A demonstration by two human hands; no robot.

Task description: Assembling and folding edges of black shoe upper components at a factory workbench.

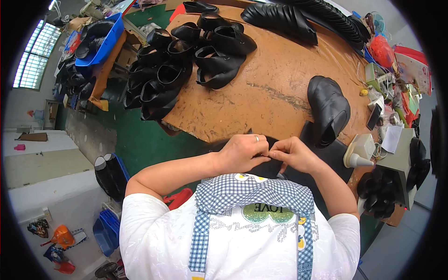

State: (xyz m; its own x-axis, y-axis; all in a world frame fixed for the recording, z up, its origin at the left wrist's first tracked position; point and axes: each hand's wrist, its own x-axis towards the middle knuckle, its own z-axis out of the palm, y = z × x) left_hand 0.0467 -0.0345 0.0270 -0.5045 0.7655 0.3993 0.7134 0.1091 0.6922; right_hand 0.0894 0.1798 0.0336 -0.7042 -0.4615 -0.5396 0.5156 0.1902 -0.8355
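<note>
My left hand (241,154) and my right hand (297,155) meet at the table's near edge, their fingertips almost touching. Both are closed in a pinch, thumb against forefinger. Whatever lies between the fingertips is too small to make out. Black material (269,139) shows behind and beneath the hands; its full shape is hidden by them. A nested stack of black leather shoe uppers (328,107) lies beyond my right hand. Under that stack, a flat black sheet (335,161) reaches toward my right forearm.
Many black shoe uppers (173,74) stand on the worn brown table (280,84) at the far left. Long rows of black pieces (280,22) line its far edge. To the right are a white bottle with a nozzle (359,151), a phone (374,116) and clutter.
</note>
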